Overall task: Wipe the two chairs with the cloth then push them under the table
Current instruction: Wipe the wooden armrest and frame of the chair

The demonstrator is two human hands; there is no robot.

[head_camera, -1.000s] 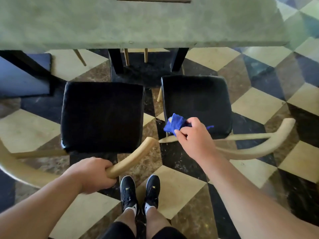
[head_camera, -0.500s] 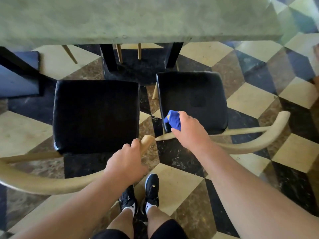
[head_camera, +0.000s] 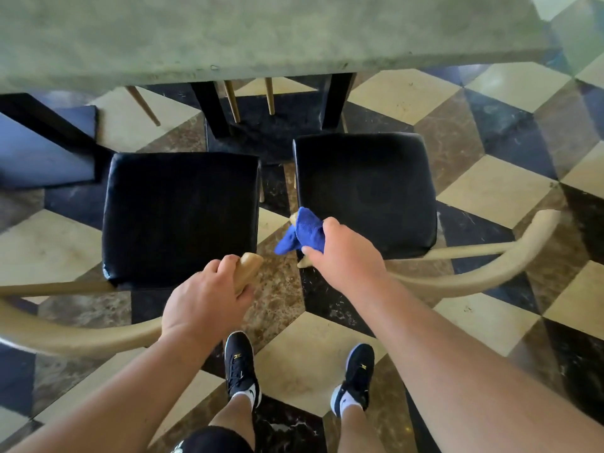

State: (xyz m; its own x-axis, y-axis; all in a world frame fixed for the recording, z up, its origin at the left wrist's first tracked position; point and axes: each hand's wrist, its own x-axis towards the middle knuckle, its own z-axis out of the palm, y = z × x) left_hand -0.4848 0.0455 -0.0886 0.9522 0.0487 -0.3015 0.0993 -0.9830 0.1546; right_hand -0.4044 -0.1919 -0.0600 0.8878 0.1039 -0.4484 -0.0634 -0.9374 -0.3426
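Left chair [head_camera: 179, 217] faces table [head_camera: 261, 34]; left hand [head_camera: 202, 305] grips its armrest [head_camera: 250, 264]; right hand [head_camera: 346, 256] clutches cloth [head_camera: 307, 232].

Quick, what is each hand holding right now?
Left hand: closed around the end of the left chair's wooden arm.
Right hand: closed on the blue cloth.

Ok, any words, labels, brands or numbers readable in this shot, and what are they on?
No readable text anywhere.
Shoes: a small gold emblem on each tongue, too small to read.
Socks: a dark logo mark, no letters.
Shorts: white marks at the frame's bottom edge, cut off, unreadable.
Cloth, left chair, right chair, table: no text seen.
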